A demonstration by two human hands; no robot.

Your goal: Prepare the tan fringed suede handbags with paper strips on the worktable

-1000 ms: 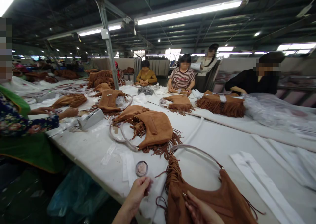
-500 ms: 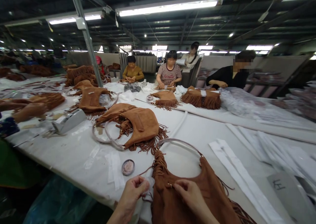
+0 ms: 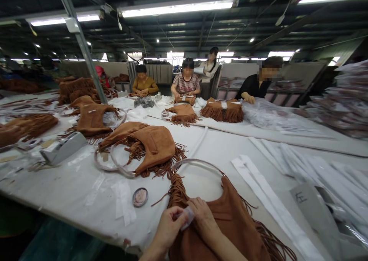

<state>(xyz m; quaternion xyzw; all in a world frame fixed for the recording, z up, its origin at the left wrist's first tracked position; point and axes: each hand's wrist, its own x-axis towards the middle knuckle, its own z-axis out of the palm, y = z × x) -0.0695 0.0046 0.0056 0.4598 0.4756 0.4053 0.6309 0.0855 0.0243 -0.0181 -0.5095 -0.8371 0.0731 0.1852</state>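
A brown suede fringed handbag (image 3: 230,222) lies before me, its wrapped handle (image 3: 198,161) arching away. Between finger and thumb, my left hand (image 3: 169,226) pinches a small translucent whitish wrap (image 3: 188,217) over the bag's left side. Right beside it, my right hand (image 3: 203,218) rests on the bag with its fingers bent and pressed together near the opening. Its fingertips are hidden, so what they grip does not show. The metal piece on the bag is covered from view. Left of the bag lies a small round dish (image 3: 140,197) with something pinkish in it.
More brown bags (image 3: 156,147) lie further up the white table (image 3: 94,211). A grey tape dispenser (image 3: 64,147) stands left. White strips (image 3: 267,195) and a marked grey box (image 3: 312,207) are at right. Several people work across the table; bagged goods (image 3: 342,99) are stacked far right.
My left hand has moved right with the wrap, up against my right hand. My right hand has shifted up and left from the bag's metal piece. The view has turned slightly right.
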